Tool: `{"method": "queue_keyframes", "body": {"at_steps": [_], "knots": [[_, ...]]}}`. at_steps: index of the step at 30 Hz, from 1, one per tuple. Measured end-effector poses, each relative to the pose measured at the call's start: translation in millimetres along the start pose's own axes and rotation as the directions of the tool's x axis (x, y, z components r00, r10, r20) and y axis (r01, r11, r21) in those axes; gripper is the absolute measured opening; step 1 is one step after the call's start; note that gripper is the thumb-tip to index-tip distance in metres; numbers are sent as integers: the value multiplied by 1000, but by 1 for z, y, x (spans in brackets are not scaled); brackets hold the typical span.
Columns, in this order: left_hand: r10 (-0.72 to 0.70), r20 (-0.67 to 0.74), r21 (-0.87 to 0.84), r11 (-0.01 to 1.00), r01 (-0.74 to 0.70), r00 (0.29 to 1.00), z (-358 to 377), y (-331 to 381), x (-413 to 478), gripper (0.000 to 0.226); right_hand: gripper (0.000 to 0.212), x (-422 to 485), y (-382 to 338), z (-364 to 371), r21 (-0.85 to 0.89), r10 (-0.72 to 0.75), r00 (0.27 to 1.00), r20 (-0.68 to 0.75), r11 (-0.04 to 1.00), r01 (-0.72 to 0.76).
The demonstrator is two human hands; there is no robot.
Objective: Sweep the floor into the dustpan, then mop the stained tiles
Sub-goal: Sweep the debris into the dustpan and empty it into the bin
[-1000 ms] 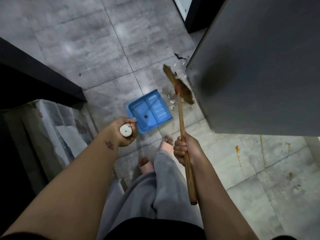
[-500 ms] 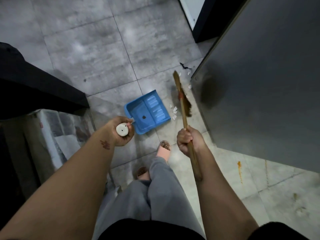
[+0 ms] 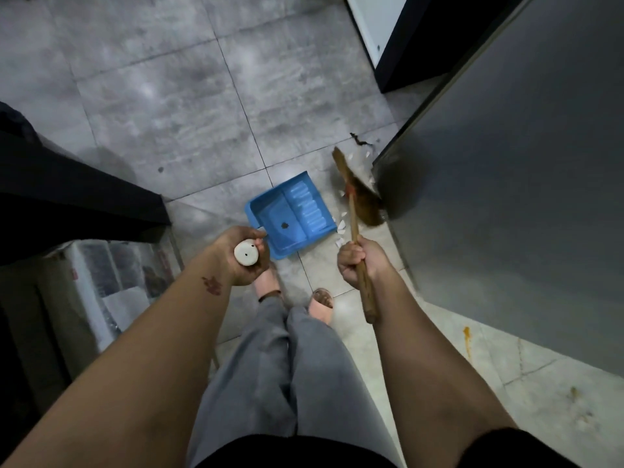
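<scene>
Step in hand: sweeping, first part of the task. Mopping not begun; no mop in view.

Left hand (image 3: pixel 243 255) is closed round the white-capped upright handle (image 3: pixel 246 253) of the blue dustpan (image 3: pixel 292 214). The pan sits flat on the grey tiled floor (image 3: pixel 162 106), its open lip facing right toward the debris. One small dark speck lies in the pan; otherwise it appears nearly empty.

Right hand (image 3: pixel 358 261) is clamped on the wooden shaft of the broom (image 3: pixel 358 194). The brown bristle head is blurred, just beside the lower corner of the grey cabinet panel (image 3: pixel 506 163); whether it touches the floor cannot be told.

White fragments (image 3: pixel 341 228) lie on the floor between the pan lip and the broom head, with a few more near the cabinet corner beyond the bristles, alongside a small dark scrap (image 3: pixel 359 140).

Judgement: the next move calls for a short stroke leftward, drawing the fragments over the lip while the left hand keeps the pan pressed down. The pieces beyond the bristles need a longer reach first.

Orange-brown stains (image 3: pixel 467 336) mark the paler tiles at lower right, well apart from the pan; these await mopping.

Labels: none legible. Red marks on the wrapped package (image 3: pixel 111 285) at left are too blurred to read.
</scene>
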State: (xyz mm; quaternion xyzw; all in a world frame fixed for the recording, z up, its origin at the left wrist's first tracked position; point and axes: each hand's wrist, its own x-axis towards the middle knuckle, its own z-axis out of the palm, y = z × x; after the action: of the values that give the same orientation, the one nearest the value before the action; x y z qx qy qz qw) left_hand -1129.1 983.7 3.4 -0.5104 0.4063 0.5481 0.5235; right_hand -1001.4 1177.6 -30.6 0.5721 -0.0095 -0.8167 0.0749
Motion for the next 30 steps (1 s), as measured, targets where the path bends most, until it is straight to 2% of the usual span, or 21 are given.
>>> {"method": "queue_keyframes", "body": {"at_steps": [3, 5, 9, 12, 17, 23, 26, 30], "knots": [[-23, 13, 25, 999, 22, 1000, 5, 24, -2, 14, 47, -7, 20, 17, 19, 21, 999, 36, 1000, -22], [-26, 17, 44, 999, 25, 1000, 6, 44, -7, 16, 47, -16, 32, 29, -38, 17, 1000, 22, 999, -16], [-23, -9, 102, 995, 24, 1000, 9, 82, -14, 16, 46, -25, 43, 58, -181, -67, 998, -18, 981, 63], [-21, -21, 131, 991, 24, 1000, 16, 103, -17, 15, 42, -20, 31, 84, -221, -130, 992, 0, 967, 126], [-40, 10, 163, 986, 38, 999, 39, 138, -16, 17, 39, -4, -16, 126, -259, -238, 970, 41, 936, 240], [-69, 81, 122, 991, 59, 994, 79, 173, -10, 13, 36, 31, -106, 167, -337, -369, 927, -68, 883, 327], [-72, 97, 110, 992, 61, 993, 106, 186, -1, 13, 35, 53, -153, 177, -290, -383, 916, -117, 896, 337], [-79, 93, 102, 992, 70, 993, 140, 199, 15, 13, 34, 83, -195, 177, -160, -294, 939, -178, 950, 267]]}}
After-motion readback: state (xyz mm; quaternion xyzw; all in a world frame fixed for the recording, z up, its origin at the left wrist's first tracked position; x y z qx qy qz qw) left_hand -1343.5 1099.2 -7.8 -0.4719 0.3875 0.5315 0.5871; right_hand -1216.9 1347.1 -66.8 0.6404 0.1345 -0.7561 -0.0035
